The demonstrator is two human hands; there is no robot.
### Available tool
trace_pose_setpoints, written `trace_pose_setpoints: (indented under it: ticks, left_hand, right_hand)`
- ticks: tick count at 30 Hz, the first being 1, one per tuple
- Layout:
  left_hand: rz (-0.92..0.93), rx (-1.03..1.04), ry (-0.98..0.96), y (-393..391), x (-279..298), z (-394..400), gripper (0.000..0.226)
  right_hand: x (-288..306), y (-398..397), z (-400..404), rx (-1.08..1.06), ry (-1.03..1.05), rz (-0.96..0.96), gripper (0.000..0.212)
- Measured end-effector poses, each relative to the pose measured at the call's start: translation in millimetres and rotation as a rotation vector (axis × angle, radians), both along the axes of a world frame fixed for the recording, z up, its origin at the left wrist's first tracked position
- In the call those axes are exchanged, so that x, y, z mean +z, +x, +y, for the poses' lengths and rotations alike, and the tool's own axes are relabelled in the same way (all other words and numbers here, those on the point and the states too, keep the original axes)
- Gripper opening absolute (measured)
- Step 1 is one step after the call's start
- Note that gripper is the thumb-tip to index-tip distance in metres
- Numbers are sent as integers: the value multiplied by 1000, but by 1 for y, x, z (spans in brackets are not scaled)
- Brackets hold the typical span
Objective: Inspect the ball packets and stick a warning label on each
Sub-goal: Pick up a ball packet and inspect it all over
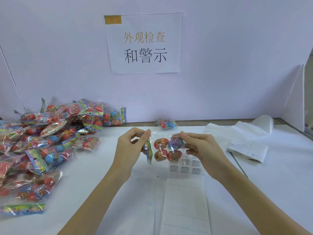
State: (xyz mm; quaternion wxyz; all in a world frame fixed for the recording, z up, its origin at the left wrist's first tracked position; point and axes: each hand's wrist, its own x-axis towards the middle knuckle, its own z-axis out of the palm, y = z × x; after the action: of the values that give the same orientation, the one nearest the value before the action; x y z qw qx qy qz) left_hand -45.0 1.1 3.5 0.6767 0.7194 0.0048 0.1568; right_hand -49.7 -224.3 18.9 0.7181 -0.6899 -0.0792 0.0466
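- Orange and blue balls in clear packets make a loose pile (44, 141) on the white table (94, 175), well to the left of the held packet (165, 149) and reaching back toward the wall.
- One header card (22, 209) from the pile lies flat at the near left, apart from the held packet.
- Left hand (130, 150) is closed in a pinch, thumb and fingers gripping the held packet's striped header end; that end hangs tilted below the fingers.
- Held packet is raised just above the table between the two hands; four balls show inside, three orange and one purple-blue at the upper right.
- Behind the held packet, on the wall, hangs a paper sign (144, 43) with printed characters.
- A single packet (166, 123) lies farther back than the held one, at the table's rear edge near the wall.
- Label sheet (185, 167) lies flat on the table directly under and in front of the held packet; its small warning labels sit in rows, and bare backing runs toward the viewer.
- Right hand (199, 146) is curled, fingertips pinching the held packet's clear plastic at the purple-blue ball end.
- White bags (245, 141) lie crumpled and folded on the table well right of the held packet.
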Motion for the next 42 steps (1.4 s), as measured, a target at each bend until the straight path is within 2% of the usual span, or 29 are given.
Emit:
trace_pose_setpoints:
  ticks: [4, 7, 11, 14, 18, 19, 22, 23, 28, 33, 36, 38, 40, 42]
  left_hand:
    - [47, -83, -3, -1, -1, -1, 22]
    - [137, -270, -2, -5, 1, -3, 39]
    - [108, -336, 48, -9, 1, -7, 19]
    - [72, -239, 15, -9, -1, -5, 18]
    - [22, -162, -42, -5, -4, -3, 18]
    - [12, -158, -34, -4, -4, -3, 17]
    - [-7, -150, -5, -3, -6, -5, 15]
    - [-5, -143, 6, -2, -7, -5, 15]
    - [36, -113, 96, 2, -12, -4, 20]
    - [123, -158, 150, 1, -11, -5, 12]
    - [145, -259, 45, 0, -5, -4, 32]
    - [149, -352, -45, -1, 0, -6, 38]
    - [137, -413, -22, -5, 0, -9, 31]
    - [88, -363, 68, -8, -3, -12, 15]
  right_hand:
    - [-2, 0, 2, -10, 62, 38, 25]
    - [0, 5, -6, -54, 182, 93, 28]
    - [-3, 9, -11, -35, 201, 81, 33]
    - [-2, 7, -7, 62, 130, 35, 41]
    - [-5, 4, -1, 171, -119, 13, 54]
    - [-6, 3, 0, 164, -118, 27, 53]
    - [-6, 3, -3, 141, -109, 10, 22]
    - [-5, 3, -5, 148, -104, 10, 19]
    - [-1, 6, -13, 188, -87, 15, 22]
    - [-2, 9, -18, 218, -94, 14, 11]
    - [-1, 11, -20, 278, -87, 50, 29]
    - [0, 12, -21, 300, -135, 69, 28]
    - [-1, 13, -21, 316, -173, 89, 27]
    - [-3, 13, -18, 306, -163, 109, 29]
